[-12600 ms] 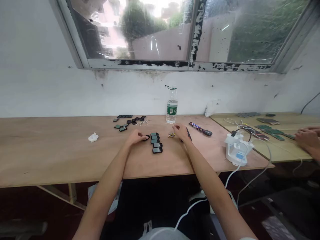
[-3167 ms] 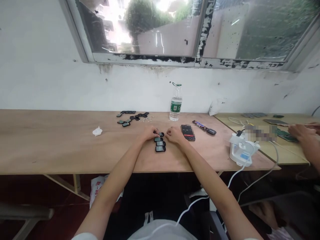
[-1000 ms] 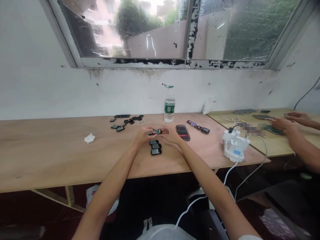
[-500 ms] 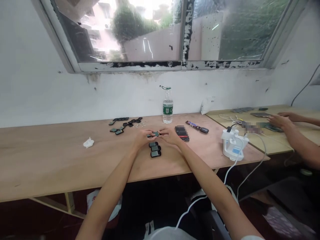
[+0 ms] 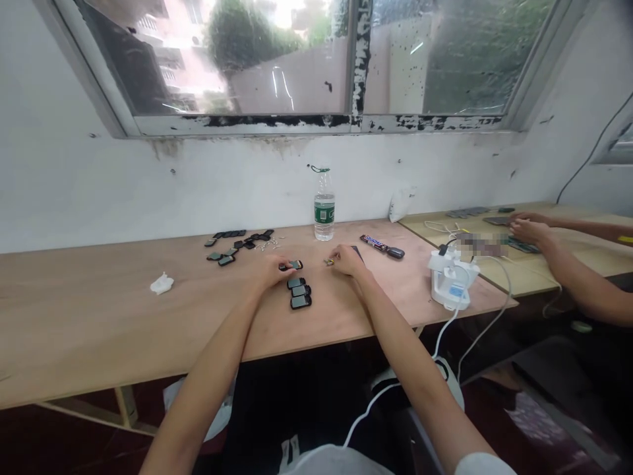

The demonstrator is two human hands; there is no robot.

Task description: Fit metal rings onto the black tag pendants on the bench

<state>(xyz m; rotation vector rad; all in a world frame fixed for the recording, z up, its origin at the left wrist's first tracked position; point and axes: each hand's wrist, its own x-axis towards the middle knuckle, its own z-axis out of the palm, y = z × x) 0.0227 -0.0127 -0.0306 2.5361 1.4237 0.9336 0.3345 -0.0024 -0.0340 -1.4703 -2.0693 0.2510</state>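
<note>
My left hand (image 5: pixel 270 270) grips a small black device (image 5: pixel 291 265) with a green-grey screen, just above the table. A short column of three similar devices (image 5: pixel 299 293) lies below it, close to my left hand. My right hand (image 5: pixel 350 260) rests on the wooden table (image 5: pixel 99 316) with fingers loosely curled. Just left of its fingertips lies a tiny gold-coloured part (image 5: pixel 329 262). A black flat object (image 5: pixel 356 249), perhaps a phone, is mostly hidden behind my right hand.
Several small dark devices and tiny pale parts (image 5: pixel 232 241) lie further back. A water bottle (image 5: pixel 324 208), chocolate bar (image 5: pixel 373 243), key fob (image 5: pixel 395 253), tissue (image 5: pixel 161 284) and white charging stand with cables (image 5: pixel 452 278) are nearby. A co-worker's hands (image 5: pixel 529 229) work at a paler table.
The small device held between both hands is now in my left hand alone. My right hand has moved right, away from it, and now covers most of the black flat object.
</note>
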